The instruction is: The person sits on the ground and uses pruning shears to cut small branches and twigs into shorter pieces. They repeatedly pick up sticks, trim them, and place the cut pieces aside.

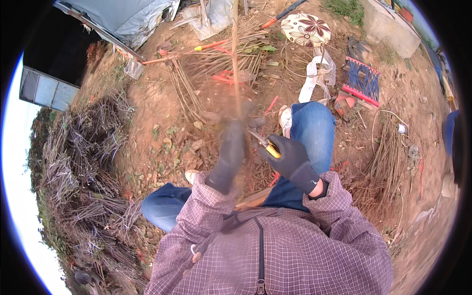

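Note:
A dark work glove covers my left hand (233, 142), which is closed around a slender woody stem (235, 55). The stem runs from the fist towards the top of the picture; roots and soil near the hand are blurred. In my gloved right hand (287, 153) are pruning shears (271, 147) with yellow handles. Their metal blades point at the lower side of my left hand, close to the stem; whether they touch it I cannot tell. Below the hands, between my knees, part of a wooden board (252, 199) shows.
Cut stems (254, 55) lie ahead, and a bundle of rooted stems (387, 155) lies on the right. Tied bundles are heaped (84, 147) at the left. Beyond my right knee are a flower-patterned round seat (306, 30), white plastic strips (309, 81) and a red-framed folding stool (361, 81).

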Demonstrator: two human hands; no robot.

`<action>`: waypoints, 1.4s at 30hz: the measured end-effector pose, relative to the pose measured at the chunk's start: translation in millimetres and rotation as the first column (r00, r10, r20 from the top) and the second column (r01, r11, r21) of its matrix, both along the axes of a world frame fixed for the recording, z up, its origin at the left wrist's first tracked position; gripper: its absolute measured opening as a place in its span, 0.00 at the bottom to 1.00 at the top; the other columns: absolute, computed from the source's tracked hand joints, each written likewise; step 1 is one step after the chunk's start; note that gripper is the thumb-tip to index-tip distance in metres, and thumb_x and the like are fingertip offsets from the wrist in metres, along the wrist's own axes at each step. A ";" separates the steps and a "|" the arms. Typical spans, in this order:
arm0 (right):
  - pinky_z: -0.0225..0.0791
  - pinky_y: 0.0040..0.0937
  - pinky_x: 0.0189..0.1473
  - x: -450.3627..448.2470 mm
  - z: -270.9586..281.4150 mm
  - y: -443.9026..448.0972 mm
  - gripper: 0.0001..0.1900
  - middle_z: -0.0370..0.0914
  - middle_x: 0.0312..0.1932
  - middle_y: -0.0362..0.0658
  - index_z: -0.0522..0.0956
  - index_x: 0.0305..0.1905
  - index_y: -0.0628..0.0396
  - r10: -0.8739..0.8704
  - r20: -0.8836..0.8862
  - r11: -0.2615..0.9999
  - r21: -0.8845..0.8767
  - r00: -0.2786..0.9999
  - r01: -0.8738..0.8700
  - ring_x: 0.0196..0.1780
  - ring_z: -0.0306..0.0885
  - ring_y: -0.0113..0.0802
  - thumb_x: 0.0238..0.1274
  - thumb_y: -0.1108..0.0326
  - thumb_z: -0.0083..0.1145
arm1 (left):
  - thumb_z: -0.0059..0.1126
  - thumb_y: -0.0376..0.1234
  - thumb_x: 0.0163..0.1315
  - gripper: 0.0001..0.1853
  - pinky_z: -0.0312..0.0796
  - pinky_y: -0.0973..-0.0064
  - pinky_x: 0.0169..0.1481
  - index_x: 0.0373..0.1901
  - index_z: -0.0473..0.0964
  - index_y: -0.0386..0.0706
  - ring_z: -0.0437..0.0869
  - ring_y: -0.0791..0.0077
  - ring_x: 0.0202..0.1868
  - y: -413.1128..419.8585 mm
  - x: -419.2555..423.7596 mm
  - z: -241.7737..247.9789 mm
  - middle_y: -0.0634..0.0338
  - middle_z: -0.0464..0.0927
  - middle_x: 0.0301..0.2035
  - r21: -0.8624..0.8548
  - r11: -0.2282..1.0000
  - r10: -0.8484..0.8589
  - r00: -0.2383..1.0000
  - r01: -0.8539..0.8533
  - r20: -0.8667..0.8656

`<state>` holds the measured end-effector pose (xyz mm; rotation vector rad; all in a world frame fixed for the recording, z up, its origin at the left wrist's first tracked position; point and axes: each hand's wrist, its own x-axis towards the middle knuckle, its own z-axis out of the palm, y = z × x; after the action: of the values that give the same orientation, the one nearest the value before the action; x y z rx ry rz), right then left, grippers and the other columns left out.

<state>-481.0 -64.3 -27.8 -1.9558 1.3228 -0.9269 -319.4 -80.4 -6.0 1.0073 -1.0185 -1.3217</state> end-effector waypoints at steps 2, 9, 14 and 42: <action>0.68 0.41 0.28 -2.8 -1.7 -0.5 0.18 0.76 0.22 0.51 0.80 0.40 0.58 -0.027 0.049 0.999 -0.029 0.998 0.029 0.25 0.77 0.49 0.58 0.54 0.67 | 0.32 0.53 0.75 0.32 0.67 0.83 0.27 0.68 0.65 0.40 0.72 0.84 0.23 2.6 5.5 0.4 0.62 0.78 0.29 0.065 0.998 -0.035 0.990 0.027 0.136; 0.70 0.46 0.48 -26.2 28.7 14.2 0.31 0.78 0.43 0.58 0.73 0.54 0.60 -0.083 0.193 0.997 0.016 0.978 0.082 0.47 0.80 0.51 0.54 0.48 0.69 | 0.41 0.49 0.76 0.32 0.73 0.70 0.57 0.74 0.55 0.42 0.75 0.65 0.60 -11.0 -28.6 8.7 0.49 0.63 0.68 -0.043 0.986 -0.168 0.909 0.164 -0.382; 0.71 0.42 0.39 -82.8 39.0 32.1 0.21 0.78 0.34 0.50 0.74 0.48 0.54 -0.422 0.264 0.887 -0.076 0.867 0.455 0.38 0.79 0.51 0.54 0.56 0.69 | 0.44 0.45 0.76 0.31 0.65 0.62 0.70 0.74 0.55 0.37 0.66 0.60 0.70 -15.3 -99.3 30.4 0.47 0.58 0.71 -0.106 0.887 -0.461 0.857 0.449 -0.230; 0.63 0.42 0.62 -135.8 -16.9 -146.7 0.33 0.73 0.53 0.48 0.70 0.56 0.59 -0.090 0.006 0.961 -0.261 0.996 0.089 0.57 0.72 0.44 0.47 0.57 0.76 | 0.53 0.39 0.70 0.14 0.74 0.70 0.49 0.51 0.74 0.41 0.81 0.68 0.42 -89.0 278.2 -396.9 0.57 0.79 0.43 0.532 0.732 0.175 0.872 -0.426 0.456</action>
<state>-616.8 -211.0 -44.7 -2.1085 1.3585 -1.1929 -41.2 -169.4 -402.9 1.9185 -0.6309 -1.2196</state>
